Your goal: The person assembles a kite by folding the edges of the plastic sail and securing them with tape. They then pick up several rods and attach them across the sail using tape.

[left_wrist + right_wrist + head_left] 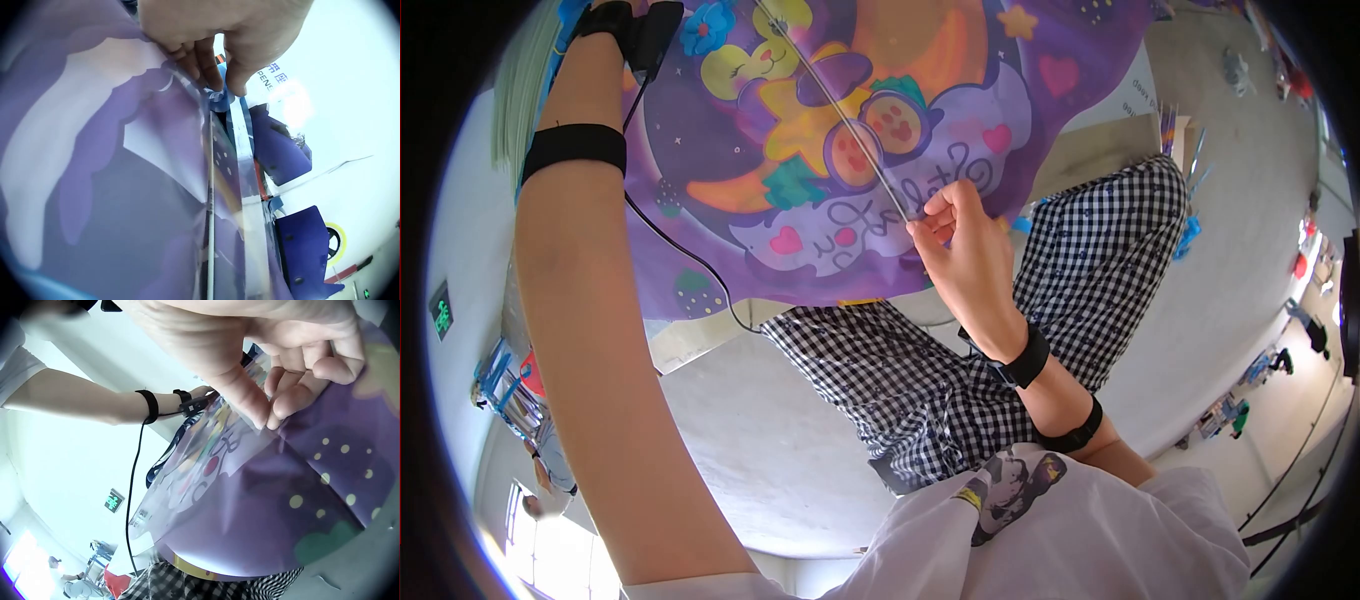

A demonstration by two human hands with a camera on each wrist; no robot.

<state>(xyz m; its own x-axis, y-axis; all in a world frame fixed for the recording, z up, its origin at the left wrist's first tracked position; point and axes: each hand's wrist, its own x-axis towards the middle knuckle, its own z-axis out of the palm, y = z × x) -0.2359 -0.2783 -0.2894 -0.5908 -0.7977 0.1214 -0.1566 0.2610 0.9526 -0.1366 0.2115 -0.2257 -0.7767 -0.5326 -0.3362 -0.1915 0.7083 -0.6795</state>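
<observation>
A large purple foil sheet [670, 120] printed with a cartoon lies before the person. Across it runs a thin pale rod [830, 95], slanting down to the fingertips of the right hand [970, 255]. In the right wrist view the right hand [281, 356] pinches between thumb and forefinger at a fold of the foil [250, 506]; the rod's end is hard to make out there. The left hand [225, 25], at the top of the left wrist view, pinches a crumpled blue piece [216, 99] where the rod [210, 237] ends. Its fingers lie outside the head view.
Checkered trousers [1100, 230] are below the foil. A black cable [690, 245] hangs from the left wrist's camera. Purple holders [300, 244] stand beyond the foil's edge in the left wrist view. Sticks and a blue item [1187, 238] are to the right; people are far off.
</observation>
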